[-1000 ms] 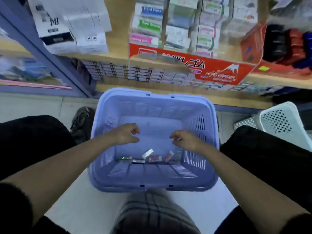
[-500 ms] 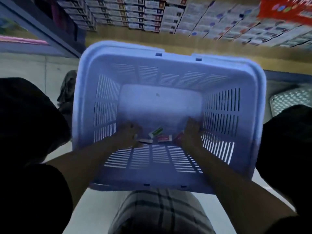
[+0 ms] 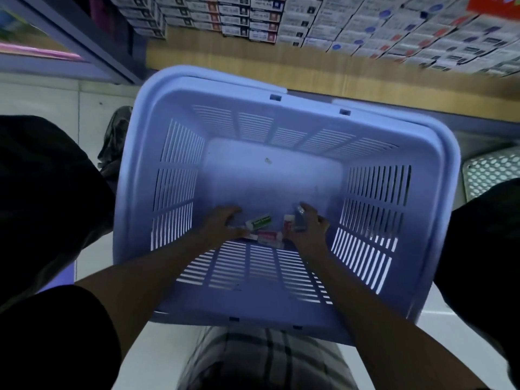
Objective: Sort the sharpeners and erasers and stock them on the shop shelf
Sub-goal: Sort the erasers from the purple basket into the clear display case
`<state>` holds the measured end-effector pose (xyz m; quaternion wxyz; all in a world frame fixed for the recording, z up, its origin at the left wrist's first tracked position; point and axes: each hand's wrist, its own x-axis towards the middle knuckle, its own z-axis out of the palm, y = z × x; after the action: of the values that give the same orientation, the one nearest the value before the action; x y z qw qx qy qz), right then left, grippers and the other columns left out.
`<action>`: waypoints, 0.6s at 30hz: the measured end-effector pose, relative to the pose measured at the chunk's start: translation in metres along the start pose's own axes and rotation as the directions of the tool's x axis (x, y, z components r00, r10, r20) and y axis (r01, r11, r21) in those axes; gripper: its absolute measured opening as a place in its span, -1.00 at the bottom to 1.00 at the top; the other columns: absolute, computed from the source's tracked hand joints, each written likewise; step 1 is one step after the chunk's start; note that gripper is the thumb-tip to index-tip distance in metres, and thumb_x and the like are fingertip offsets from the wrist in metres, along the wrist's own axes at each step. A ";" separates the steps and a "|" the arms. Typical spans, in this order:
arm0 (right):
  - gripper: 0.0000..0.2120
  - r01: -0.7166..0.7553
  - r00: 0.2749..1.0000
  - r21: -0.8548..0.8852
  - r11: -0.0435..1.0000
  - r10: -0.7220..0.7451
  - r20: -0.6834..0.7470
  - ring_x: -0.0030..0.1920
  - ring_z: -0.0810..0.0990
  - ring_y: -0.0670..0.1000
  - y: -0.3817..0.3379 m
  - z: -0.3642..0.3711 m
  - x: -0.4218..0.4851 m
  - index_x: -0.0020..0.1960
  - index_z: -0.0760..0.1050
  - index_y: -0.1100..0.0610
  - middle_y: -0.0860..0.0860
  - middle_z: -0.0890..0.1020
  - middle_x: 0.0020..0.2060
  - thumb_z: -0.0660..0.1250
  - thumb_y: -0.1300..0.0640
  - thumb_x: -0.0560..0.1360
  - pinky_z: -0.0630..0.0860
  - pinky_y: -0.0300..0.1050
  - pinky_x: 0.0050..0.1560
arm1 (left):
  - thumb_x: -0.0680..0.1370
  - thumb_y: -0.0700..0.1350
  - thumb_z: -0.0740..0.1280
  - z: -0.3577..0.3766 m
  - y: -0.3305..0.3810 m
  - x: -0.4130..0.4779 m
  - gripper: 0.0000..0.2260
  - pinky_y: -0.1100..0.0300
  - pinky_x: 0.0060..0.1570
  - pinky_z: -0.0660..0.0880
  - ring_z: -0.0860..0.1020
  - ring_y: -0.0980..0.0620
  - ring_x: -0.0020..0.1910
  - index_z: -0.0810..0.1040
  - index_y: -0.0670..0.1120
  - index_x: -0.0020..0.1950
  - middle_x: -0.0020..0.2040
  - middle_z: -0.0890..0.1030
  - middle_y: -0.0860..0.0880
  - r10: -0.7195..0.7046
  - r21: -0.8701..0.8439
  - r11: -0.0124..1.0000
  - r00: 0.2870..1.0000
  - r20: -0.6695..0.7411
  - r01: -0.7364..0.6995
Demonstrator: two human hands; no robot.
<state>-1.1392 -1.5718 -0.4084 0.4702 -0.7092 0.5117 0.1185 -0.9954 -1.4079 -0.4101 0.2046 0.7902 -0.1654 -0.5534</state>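
Two hands reach down into a lilac slotted basket [image 3: 213,83], meeting at the near end of its floor; the right hand [image 3: 308,228] has its grip closed round a small grey piece [image 3: 299,218], thumb and fingers curled about it, too blurred to call eraser or sharpener; the left hand [image 3: 221,224] is hooked with fingers bent downward, fingertips just beside a green-labelled eraser [image 3: 259,220], and I cannot tell whether its grip holds anything; between the hands lie a red-labelled eraser [image 3: 267,236] flat on the floor and a white-and-red eraser [image 3: 288,223] touching the right hand's thumb side; both forearms slope in over the near wall, bare from dark sleeves, wrists low; the far half of the basket floor lies open, walled on all sides by slotted panels; outside, the far rim sits close under a wooden shelf [image 3: 281,67] stacked with rows of small boxes [image 3: 365,32]; a white perforated basket [image 3: 491,173] stands near the right rim, and a dark shoe [image 3: 115,144] just beside the left rim.
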 end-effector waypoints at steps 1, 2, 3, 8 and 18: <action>-0.36 0.000 1.000 -0.003 1.000 0.001 0.017 -0.17 0.41 -0.15 0.001 -0.002 0.002 0.38 0.34 0.16 0.24 0.19 0.27 0.48 0.36 0.36 0.46 -0.31 -0.01 | 0.39 -0.10 0.52 0.003 0.004 0.002 -0.47 0.18 0.13 0.40 0.47 -0.04 0.09 0.47 -0.25 0.28 0.17 0.51 -0.21 0.000 -0.042 0.999 1.000 -0.030 -0.001; -0.34 -0.012 0.999 -0.006 1.000 0.012 0.042 -0.12 0.40 -0.09 0.001 -0.004 0.003 0.39 0.32 0.16 0.24 0.18 0.27 0.46 0.39 0.36 0.42 -0.39 -0.07 | 0.43 -0.15 0.48 0.007 0.007 0.004 -0.54 0.19 0.15 0.40 0.47 -0.05 0.10 0.48 -0.27 0.27 0.17 0.51 -0.22 -0.012 -0.078 0.997 0.999 -0.048 0.008; -0.32 -0.020 0.997 -0.019 1.000 0.021 0.073 -0.03 0.38 -0.01 0.001 -0.005 0.004 0.39 0.30 0.16 0.23 0.18 0.26 0.45 0.41 0.35 0.41 -0.40 -0.10 | 0.46 -0.17 0.44 0.011 0.010 0.004 -0.59 0.20 0.13 0.38 0.48 -0.07 0.13 0.48 -0.29 0.25 0.18 0.51 -0.24 -0.031 -0.100 0.995 0.998 -0.061 0.025; -0.26 -0.090 0.984 -0.011 0.996 0.091 0.151 0.09 0.49 0.21 -0.006 0.003 0.007 0.31 0.34 0.25 0.27 0.45 0.14 0.54 0.15 0.20 0.43 -0.12 -0.06 | 0.46 -0.20 0.44 0.022 0.013 0.012 -0.57 0.21 0.00 0.33 0.45 -0.13 0.25 0.42 -0.28 0.27 0.22 0.49 -0.22 -0.012 -0.099 0.995 0.998 -0.066 0.005; -0.68 -0.142 0.982 -0.031 0.989 0.145 0.119 -0.11 0.53 0.17 -0.004 0.026 0.003 0.09 0.41 0.21 0.15 0.54 -0.08 0.38 0.31 0.37 0.41 -0.11 -0.24 | 0.35 -0.08 0.50 0.038 0.016 0.030 -0.58 -0.07 0.12 0.49 0.51 -0.14 0.24 0.56 -0.05 0.19 0.21 0.58 -0.06 -0.030 0.125 0.991 0.979 -0.200 0.056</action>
<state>-1.1263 -1.5528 -0.4221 0.4828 -0.6671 0.5307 0.2007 -1.0220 -1.4418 -0.4382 0.1563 0.8564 -0.1628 -0.4644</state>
